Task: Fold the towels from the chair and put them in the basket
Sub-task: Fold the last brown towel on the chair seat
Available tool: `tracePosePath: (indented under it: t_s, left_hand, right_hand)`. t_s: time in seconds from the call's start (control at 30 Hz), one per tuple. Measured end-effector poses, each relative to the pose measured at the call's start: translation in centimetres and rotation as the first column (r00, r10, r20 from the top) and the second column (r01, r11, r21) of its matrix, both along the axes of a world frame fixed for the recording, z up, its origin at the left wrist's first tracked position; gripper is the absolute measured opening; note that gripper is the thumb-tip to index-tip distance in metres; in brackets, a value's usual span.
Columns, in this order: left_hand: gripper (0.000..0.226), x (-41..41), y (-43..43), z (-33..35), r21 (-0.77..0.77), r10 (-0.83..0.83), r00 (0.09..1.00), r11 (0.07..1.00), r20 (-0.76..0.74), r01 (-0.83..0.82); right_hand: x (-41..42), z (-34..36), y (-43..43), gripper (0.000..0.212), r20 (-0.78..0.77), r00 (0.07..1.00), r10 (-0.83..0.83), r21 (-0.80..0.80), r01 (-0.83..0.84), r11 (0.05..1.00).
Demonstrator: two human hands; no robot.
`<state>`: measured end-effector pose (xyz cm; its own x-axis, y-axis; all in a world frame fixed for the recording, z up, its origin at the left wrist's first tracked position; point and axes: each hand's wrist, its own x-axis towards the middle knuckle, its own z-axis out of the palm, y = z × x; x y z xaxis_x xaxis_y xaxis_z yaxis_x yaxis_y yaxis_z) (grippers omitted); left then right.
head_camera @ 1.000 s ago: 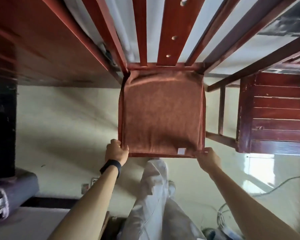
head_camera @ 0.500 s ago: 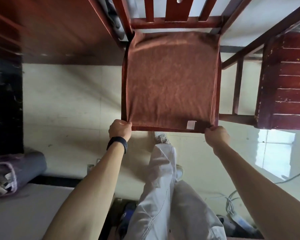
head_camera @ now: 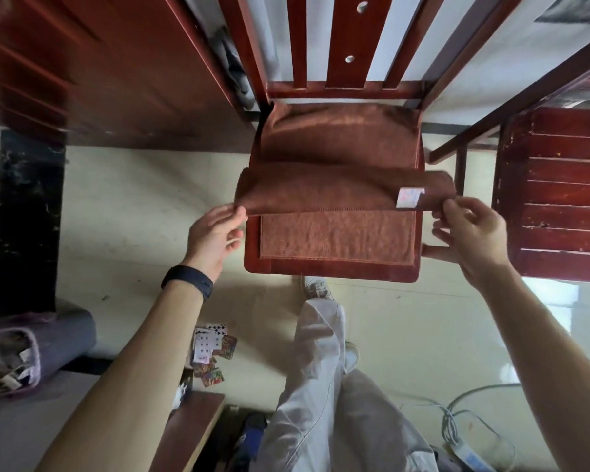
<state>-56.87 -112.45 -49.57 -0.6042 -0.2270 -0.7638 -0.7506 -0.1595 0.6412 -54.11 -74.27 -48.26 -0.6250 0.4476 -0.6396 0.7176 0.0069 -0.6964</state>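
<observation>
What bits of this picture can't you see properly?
Head view only:
1. Label on the towel: print too blurred to read.
2. Layer beneath the lifted fold: same towel or another, the fold hides where it goes.
3. Playing cards: partly behind the left forearm.
4. Basket: none clearly in view.

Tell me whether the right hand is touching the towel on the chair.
Touching. The head view shows the right hand pinching the towel at its lifted corner, beside the white label.
</observation>
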Motion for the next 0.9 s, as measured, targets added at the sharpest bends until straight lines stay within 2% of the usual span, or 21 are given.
tracePosePath:
  t_s: [0.03, 0.1, 0.17, 0.33, 0.47, 0.6, 0.73, 0.9]
  left_hand:
    - [0.014, 0.5, 0.2, -1.3, -0.086, -0.053, 0.998, 0.995, 0.039, 0.056]
    - [0.022, 1.8, 0.7, -4.1, -0.222, -0.113, 0.981, 0.964, 0.16, 0.147]
    - [0.027, 3.1, 0.9, -6.5, -0.307, -0.149, 0.951, 0.923, 0.27, 0.232]
    - [0.021, 4.5, 1.2, -10.4, -0.439, -0.184, 0.921, 0.835, 0.345, 0.331]
    - [0.012, 4.0, 1.4, -10.1, -0.41, -0.181, 0.909, 0.847, 0.375, 0.338]
    - [0.01, 3.4, 1.6, -9.2, -0.35, -0.092, 0.909, 0.903, 0.406, 0.247]
    - [0.006, 3.6, 1.6, -8.8, -0.364, -0.097, 0.896, 0.891, 0.433, 0.272]
    - [0.012, 4.3, 2.9, -8.8, -0.357, -0.119, 0.884, 0.884, 0.452, 0.301]
  right_hand:
    - [0.8, -1.4, -0.3, 0.024, 0.047, 0.999, 0.015, 0.071, -0.019, 0.997]
    - [2.6, -4.8, -0.9, 0.032, 0.231, 0.962, 0.143, 0.234, -0.197, 0.952]
    - [4.4, -7.2, -1.7, 0.03, 0.371, 0.897, 0.239, 0.297, -0.358, 0.885]
    - [5.6, -9.9, -2.9, 0.025, 0.392, 0.897, 0.203, 0.367, -0.356, 0.859]
    - [5.4, -10.0, -3.2, 0.025, 0.399, 0.901, 0.173, 0.38, -0.334, 0.862]
    - [5.2, -9.6, -3.2, 0.028, 0.425, 0.9, 0.095, 0.376, -0.271, 0.886]
    - [5.1, -9.0, -3.5, 0.027, 0.431, 0.897, 0.095, 0.403, -0.286, 0.869]
    - [5.3, -9.4, -3.6, 0.021, 0.432, 0.899, 0.076, 0.421, -0.275, 0.864]
